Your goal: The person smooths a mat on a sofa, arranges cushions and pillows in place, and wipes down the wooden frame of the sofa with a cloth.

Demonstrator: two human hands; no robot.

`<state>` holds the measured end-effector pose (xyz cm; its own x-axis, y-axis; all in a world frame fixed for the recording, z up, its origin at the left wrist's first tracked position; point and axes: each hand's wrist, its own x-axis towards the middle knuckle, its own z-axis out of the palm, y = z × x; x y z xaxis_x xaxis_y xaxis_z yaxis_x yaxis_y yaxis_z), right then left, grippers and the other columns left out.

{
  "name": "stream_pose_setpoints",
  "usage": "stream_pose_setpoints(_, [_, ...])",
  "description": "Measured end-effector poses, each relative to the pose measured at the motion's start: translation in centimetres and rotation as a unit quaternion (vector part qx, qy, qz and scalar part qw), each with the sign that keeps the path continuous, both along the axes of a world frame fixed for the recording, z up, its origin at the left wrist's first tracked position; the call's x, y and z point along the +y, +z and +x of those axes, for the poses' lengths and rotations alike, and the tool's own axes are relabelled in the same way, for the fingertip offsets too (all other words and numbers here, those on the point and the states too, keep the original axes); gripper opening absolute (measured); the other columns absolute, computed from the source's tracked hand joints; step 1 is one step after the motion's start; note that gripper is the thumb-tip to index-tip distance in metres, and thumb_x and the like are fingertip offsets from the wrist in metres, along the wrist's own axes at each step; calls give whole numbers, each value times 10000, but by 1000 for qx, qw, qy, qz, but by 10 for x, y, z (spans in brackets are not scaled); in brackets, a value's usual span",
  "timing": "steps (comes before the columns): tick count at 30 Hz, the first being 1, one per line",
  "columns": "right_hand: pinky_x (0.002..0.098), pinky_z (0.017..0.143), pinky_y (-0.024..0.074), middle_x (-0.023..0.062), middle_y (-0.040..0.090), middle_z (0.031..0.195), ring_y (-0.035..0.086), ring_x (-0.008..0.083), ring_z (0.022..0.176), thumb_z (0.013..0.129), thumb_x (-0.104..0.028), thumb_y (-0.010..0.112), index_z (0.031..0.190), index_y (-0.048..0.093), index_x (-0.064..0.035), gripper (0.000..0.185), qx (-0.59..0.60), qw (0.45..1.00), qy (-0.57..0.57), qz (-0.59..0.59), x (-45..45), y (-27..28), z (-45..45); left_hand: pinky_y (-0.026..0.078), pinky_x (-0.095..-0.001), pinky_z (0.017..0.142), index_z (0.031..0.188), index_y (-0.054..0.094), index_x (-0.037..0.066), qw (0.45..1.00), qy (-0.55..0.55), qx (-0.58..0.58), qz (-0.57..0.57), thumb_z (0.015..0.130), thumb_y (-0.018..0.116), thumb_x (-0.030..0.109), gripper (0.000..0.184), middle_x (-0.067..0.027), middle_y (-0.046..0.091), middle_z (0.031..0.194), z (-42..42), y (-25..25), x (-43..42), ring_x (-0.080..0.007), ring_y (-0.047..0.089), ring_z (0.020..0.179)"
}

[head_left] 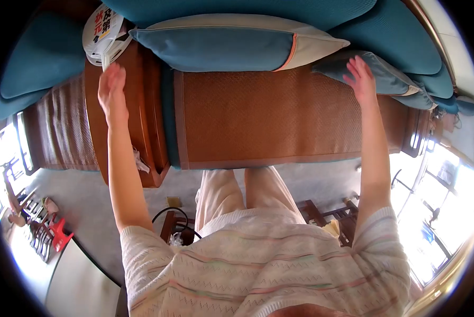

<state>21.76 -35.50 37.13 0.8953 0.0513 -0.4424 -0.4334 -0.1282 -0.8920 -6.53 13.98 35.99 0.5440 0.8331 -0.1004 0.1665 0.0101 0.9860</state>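
Note:
My left hand point(112, 92) is raised over the wooden armrest point(141, 100), its fingers loosely bent and slightly apart. Just beyond its fingertips is the white handle of a round fan point(103, 29) with red and black characters; whether they touch is unclear. My right hand point(361, 79) is held up with spread fingers and nothing in it, in front of a grey-blue cushion point(387, 71). Between the hands, a long blue and beige cushion point(221, 47) leans against the teal backrest point(258, 8), behind the brown woven seat mat point(247, 116).
Crumpled white tissue point(140, 161) lies on the armrest's lower part. Behind me are a black cable point(169, 208) and wooden furniture point(348, 222) on the grey floor point(178, 182). A red stool point(61, 234) and a pale tabletop point(81, 282) are at lower left.

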Motion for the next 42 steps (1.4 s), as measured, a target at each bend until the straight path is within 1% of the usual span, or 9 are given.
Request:
stream_pose_setpoints(5, [307, 712, 451, 11, 534, 1097, 506, 116, 983, 798, -338, 609, 1151, 494, -130, 425, 137, 988, 31, -58, -40, -34, -83, 412, -327, 848, 1052, 563, 61, 951, -8, 219, 217, 746, 627, 129, 320, -90, 544, 1107, -134, -19, -13, -213, 529, 973])
stream_pose_setpoints(8, [294, 687, 450, -18, 558, 1033, 518, 98, 950, 793, -332, 613, 1123, 514, -152, 388, 228, 965, 55, -120, -53, -54, -142, 383, -400, 876, 1051, 555, 76, 838, -50, 342, 422, 703, 638, 153, 366, -102, 546, 1071, -189, -20, -24, -295, 494, 988])
stream_pose_setpoints(13, [299, 629, 462, -24, 568, 1009, 555, 111, 895, 793, -304, 616, 1109, 522, -153, 363, 306, 934, 111, -146, -67, -77, -208, 291, -455, 972, 1270, 390, 144, 806, -78, 453, 373, 650, 693, 346, 719, -176, 309, 1329, -229, -48, -44, -385, 289, 1203])
stream_pose_setpoints(19, [289, 649, 457, 3, 583, 1027, 565, 107, 916, 811, -299, 592, 1103, 528, -131, 343, 300, 924, 166, -170, -62, -63, -237, 272, -438, 996, 1270, 398, 144, 811, -123, 435, 371, 684, 663, 208, 646, -182, 321, 1323, -193, -43, -28, -372, 295, 1211])
stream_pose_setpoints(24, [244, 532, 416, -48, 606, 906, 568, 66, 758, 759, -335, 626, 1026, 581, -167, 319, 292, 934, 152, -135, -71, -59, -278, 239, -429, 1015, 1270, 406, 80, 795, -197, 406, 406, 741, 534, 71, 545, -175, 292, 1357, -158, -79, -6, -353, 280, 1234])
stream_pose_setpoints(30, [302, 636, 488, 4, 597, 954, 590, 119, 819, 769, -366, 590, 1069, 554, -107, 398, 282, 930, 155, -178, -92, -33, -335, 220, -435, 1021, 1314, 321, 57, 736, -235, 441, 457, 776, 531, 97, 579, -172, 221, 1385, -123, -67, -23, -360, 242, 1250])
stream_pose_setpoints(36, [319, 629, 501, 9, 600, 926, 603, 118, 797, 751, -341, 598, 1046, 562, -127, 366, 292, 933, 111, -177, -126, -26, -368, 241, -431, 1003, 1294, 359, 35, 740, -229, 415, 477, 783, 476, 41, 524, -200, 256, 1363, -147, -87, -20, -353, 271, 1239])
stream_pose_setpoints(38, [312, 630, 502, 9, 604, 938, 606, 121, 798, 750, -326, 597, 1038, 568, -136, 346, 293, 937, 91, -168, -138, -20, -374, 271, -439, 983, 1269, 398, 35, 699, -228, 446, 511, 820, 447, 95, 455, -212, 307, 1333, -160, -88, -27, -369, 317, 1207])
stream_pose_setpoints(42, [297, 639, 498, 16, 605, 952, 603, 124, 811, 763, -320, 586, 1050, 570, -136, 342, 272, 948, 77, -147, -178, -15, -391, 308, -453, 950, 1242, 428, 32, 705, -192, 487, 479, 838, 455, 192, 436, -218, 383, 1268, -183, -63, -85, -379, 392, 1139])
